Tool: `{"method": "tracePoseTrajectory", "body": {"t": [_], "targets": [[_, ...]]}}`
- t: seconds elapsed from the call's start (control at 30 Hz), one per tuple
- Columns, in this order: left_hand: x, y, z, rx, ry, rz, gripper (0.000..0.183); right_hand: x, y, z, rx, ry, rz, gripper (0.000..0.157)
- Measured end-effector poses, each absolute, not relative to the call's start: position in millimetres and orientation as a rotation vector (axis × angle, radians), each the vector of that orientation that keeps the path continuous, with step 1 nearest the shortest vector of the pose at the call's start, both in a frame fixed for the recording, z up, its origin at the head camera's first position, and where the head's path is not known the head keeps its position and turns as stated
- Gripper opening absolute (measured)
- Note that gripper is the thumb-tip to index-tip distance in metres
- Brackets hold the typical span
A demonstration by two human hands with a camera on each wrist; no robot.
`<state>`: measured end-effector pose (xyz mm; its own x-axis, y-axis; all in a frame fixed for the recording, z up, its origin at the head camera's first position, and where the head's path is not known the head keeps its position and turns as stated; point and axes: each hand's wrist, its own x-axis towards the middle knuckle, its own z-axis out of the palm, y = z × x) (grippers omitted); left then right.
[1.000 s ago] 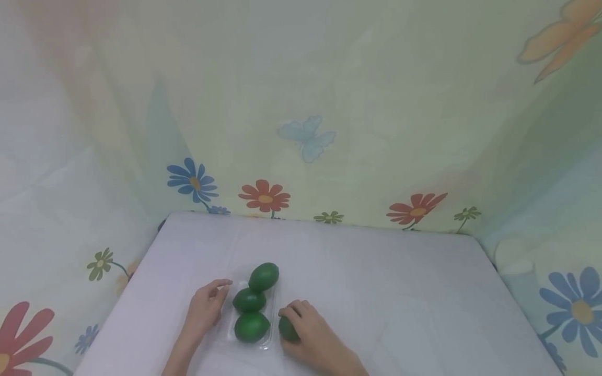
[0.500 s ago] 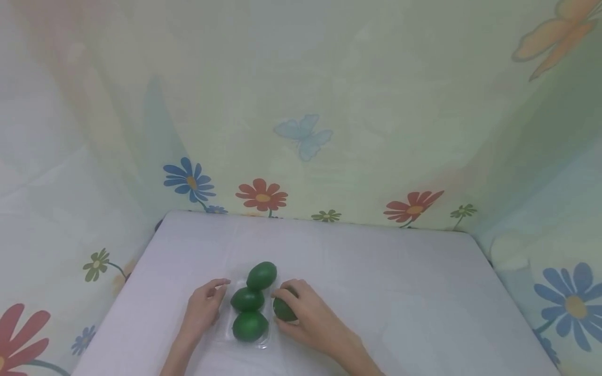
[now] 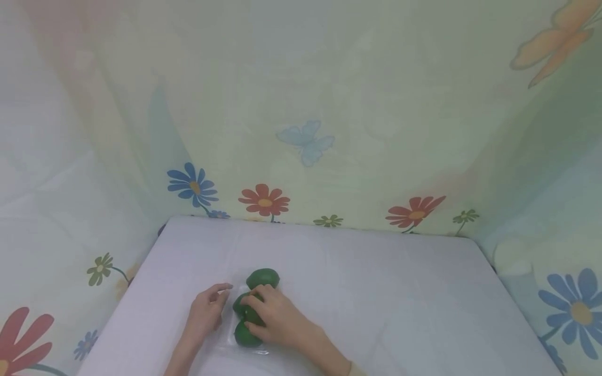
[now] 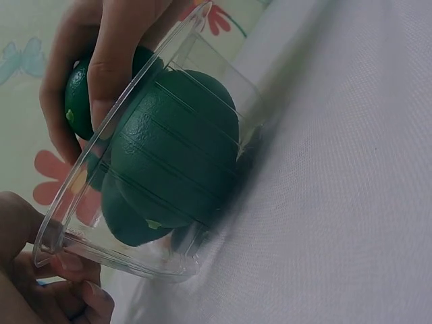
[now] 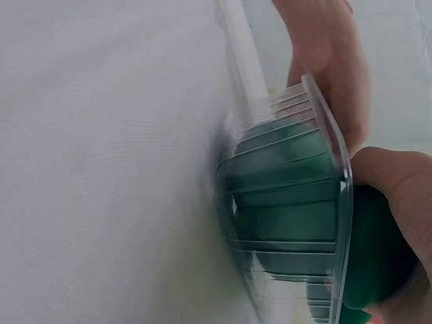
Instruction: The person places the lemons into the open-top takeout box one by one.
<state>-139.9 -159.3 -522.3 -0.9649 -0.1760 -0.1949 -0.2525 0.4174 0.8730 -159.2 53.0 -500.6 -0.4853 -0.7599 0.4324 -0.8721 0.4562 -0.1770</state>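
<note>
A clear plastic container (image 3: 258, 352) sits on the table with three green limes in it: a far lime (image 3: 262, 278), a middle lime (image 3: 239, 304) and a near lime (image 3: 245, 336). My right hand (image 3: 282, 318) grips another lime (image 4: 79, 101) from above, over the middle of the container and at its rim in the right wrist view. It partly covers the middle and near limes. On the container's left side, my left hand (image 3: 204, 313) pinches the rim, its curled fingers (image 4: 74, 264) under a corner in the left wrist view.
A white cloth covers the table (image 3: 400, 297). Behind it and on both sides hangs a curtain (image 3: 376, 130) printed with flowers and butterflies.
My right hand has carried its lime up and left from beside the container to over the limes inside. The left hand has stayed at the container's left side.
</note>
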Motion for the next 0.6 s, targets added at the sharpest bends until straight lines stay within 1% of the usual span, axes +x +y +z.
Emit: {"method": "tracePoseTrajectory", "body": {"t": [0.33, 0.6], "targets": [[-144.7, -155.6, -519.8, -0.367, 2.59, 1.594, 0.035, -159.4, 55.9, -501.0, 1.376, -2.438, 0.541, 0.037], [-145.3, -158.6, -518.7, -0.391, 2.622, 1.555, 0.043, -158.1, 66.4, -493.3, 1.319, -2.383, 0.501, 0.037]]}}
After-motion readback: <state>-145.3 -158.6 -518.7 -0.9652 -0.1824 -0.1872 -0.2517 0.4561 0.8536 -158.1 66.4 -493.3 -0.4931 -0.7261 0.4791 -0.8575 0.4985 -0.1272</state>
